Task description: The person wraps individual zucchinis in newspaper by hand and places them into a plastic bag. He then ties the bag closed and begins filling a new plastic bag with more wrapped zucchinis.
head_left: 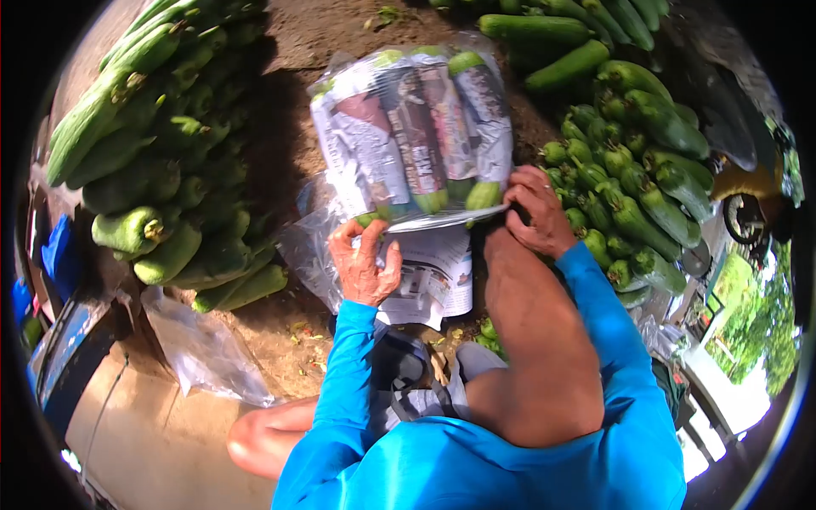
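A clear plastic bag [408, 66] lies on the ground in front of me, packed with several long green gourds [432, 201] wrapped in newspaper, side by side. At its near left corner, my left hand [365, 263] pinches the bag's edge between bent fingers. My right hand [541, 212] has its fingers curled on the near right corner, beside my raised knee. Between both hands the near edge of the plastic is drawn into a taut line. Loose newspaper sheets [438, 276] lie under and just in front of the bag.
A large heap of green gourds [183, 195] is piled to the left. More gourds [633, 183] are stacked at right, with others [552, 51] at the upper right. Crumpled clear plastic [204, 348] lies on the ground at lower left. A sandal [399, 361] shows below the newspaper.
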Motion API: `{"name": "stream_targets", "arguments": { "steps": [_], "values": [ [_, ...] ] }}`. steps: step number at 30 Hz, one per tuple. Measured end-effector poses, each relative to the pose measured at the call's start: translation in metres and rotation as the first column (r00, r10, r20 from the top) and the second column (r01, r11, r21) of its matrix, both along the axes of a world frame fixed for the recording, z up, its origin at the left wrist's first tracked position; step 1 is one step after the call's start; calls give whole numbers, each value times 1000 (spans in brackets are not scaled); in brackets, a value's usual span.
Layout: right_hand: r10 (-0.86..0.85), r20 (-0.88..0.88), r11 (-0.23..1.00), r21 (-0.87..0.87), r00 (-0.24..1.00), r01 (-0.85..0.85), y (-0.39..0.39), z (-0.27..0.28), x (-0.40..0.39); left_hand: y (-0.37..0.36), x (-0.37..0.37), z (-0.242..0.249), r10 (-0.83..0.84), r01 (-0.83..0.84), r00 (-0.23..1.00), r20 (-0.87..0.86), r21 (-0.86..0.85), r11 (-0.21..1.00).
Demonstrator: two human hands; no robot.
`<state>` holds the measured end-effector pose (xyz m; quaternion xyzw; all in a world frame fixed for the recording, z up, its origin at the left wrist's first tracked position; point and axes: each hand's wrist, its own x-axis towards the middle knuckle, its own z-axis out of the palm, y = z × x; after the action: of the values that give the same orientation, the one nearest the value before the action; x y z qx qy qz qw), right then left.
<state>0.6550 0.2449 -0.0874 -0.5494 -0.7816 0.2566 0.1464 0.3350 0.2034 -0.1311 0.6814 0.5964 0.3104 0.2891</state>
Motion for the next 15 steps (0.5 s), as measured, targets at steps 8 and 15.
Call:
{"name": "stream_targets", "arguments": {
  "steps": [8, 15],
  "values": [
    [-39, -42, 990, 134, 998, 44, 1, -32, 8, -18, -13, -13, -18, 5, 972, -234, -55, 998],
    [-226, -204, 968, 63, 953, 243, 2, -46, 0, -5, -20, -41, -45, 50, 986, -162, 29, 998]
  ]
}}
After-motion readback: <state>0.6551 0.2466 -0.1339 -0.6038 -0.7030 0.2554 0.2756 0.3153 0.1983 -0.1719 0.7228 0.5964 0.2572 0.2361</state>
